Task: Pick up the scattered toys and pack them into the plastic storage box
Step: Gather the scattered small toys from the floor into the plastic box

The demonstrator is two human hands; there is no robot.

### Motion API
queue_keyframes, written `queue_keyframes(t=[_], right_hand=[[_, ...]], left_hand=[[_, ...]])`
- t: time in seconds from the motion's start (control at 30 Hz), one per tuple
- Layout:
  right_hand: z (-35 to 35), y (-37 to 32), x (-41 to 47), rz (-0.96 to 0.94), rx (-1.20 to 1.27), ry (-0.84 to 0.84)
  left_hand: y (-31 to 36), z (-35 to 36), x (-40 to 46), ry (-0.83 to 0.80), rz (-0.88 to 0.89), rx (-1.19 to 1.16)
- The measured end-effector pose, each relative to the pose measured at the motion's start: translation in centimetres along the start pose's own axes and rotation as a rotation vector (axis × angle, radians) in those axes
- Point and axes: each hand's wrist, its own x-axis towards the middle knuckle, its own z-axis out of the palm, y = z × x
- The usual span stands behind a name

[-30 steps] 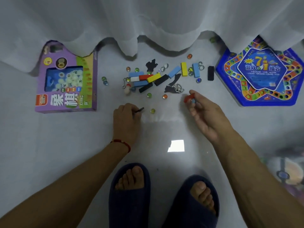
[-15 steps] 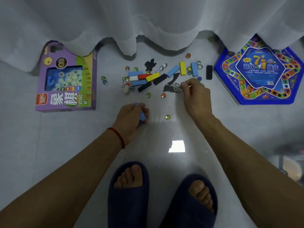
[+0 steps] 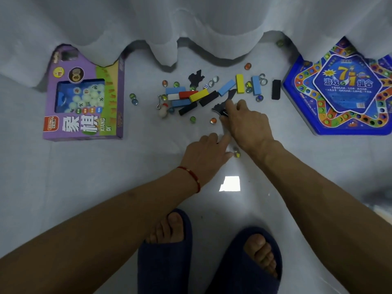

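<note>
**Gathering loose pieces from the floor**

We were mid-pickup; no storage box was in view. Left to right: our left hand (image 3: 204,155) lay low, fingers stretched toward a marble (image 3: 236,154), grip released. Our right hand (image 3: 246,122) reached over the black flat piece (image 3: 218,107); we could not tell whether it grasped anything. The blocks (image 3: 198,95) lay scattered beyond. Next, we judged, a pinch on the marble.

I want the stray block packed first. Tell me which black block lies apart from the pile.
The upright-lying black block at the far right, beside the blue hexagonal game board. It touches no other block, while the other two black blocks lie within the central pile.
</note>
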Motion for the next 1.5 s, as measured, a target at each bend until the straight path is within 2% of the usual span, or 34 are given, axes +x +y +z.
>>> queue_keyframes(t=[0.1,0.17,0.23,0.33,0.43,0.5,0.57,0.63,0.7,0.73,0.8,0.9,1.0,1.1,1.2,1.37,1.5], right_hand=[[-0.3,-0.3,0.3,-0.052,-0.074,-0.050],[-0.6,0.2,0.4,-0.019,-0.004,-0.064],[-1.4,1.0,-0.5,0.116,0.290,-0.037],[-3.0,1.6,-3.8,0.411,0.920,0.072],[-4.7,1.3,-8.0,0.701,1.667,0.010],[-5.5,1.2,-10.4,0.754,1.876,-0.035],[-6.9,0.9,-12.4,0.787,1.973,-0.021],[-9.5,0.1,-14.3,0.817,1.973,0.018],[-13.1,-0.5,-16.6,0.806,1.786,0.055],[-15.0,-0.5,-18.0,0.778,1.668,0.097],[-19.0,0.0,-21.2,0.724,1.537,0.247],[-23.6,3.1,-26.9,0.792,1.663,0.485],[-25.0,7.7,-32.0,0.985,1.714,0.685],[-24.5,11.4,-35.8,1.190,1.843,0.814],[-24.5,13.1,-38.3,1.291,1.923,0.766],[-26.1,13.1,-40.2,1.276,1.854,0.743],[-27.2,12.0,-40.3,1.215,1.735,0.621]], left_hand=[[0.6,-0.7,0.4,-0.093,-0.059,-0.102],[0.9,-0.7,0.3,-0.098,-0.115,-0.169],[1.5,-1.2,0.1,-0.096,-0.119,-0.263],[2.7,-1.5,0.2,-0.139,-0.051,-0.349],[3.6,-0.4,1.2,-0.200,0.062,-0.208],[3.7,0.1,1.6,-0.246,0.048,-0.212],[4.1,-0.7,1.2,-0.234,-0.116,-0.376],[5.6,-3.6,0.3,-0.278,-0.408,-0.771],[8.3,-8.0,-0.8,-0.417,-0.676,-1.351],[9.8,-10.0,-1.1,-0.470,-0.728,-1.588],[13.3,-14.2,-1.3,-0.543,-0.680,-1.816],[20.2,-19.2,-0.8,-0.668,-0.502,-1.747],[26.9,-22.8,0.3,-0.832,-0.410,-1.653],[31.6,-24.7,0.7,-0.910,-0.312,-1.528],[33.5,-25.5,0.0,-0.871,-0.290,-1.500],[31.1,-26.1,-2.2,-0.719,-0.291,-1.326],[27.9,-27.2,-4.9,-0.652,-0.311,-1.288]])
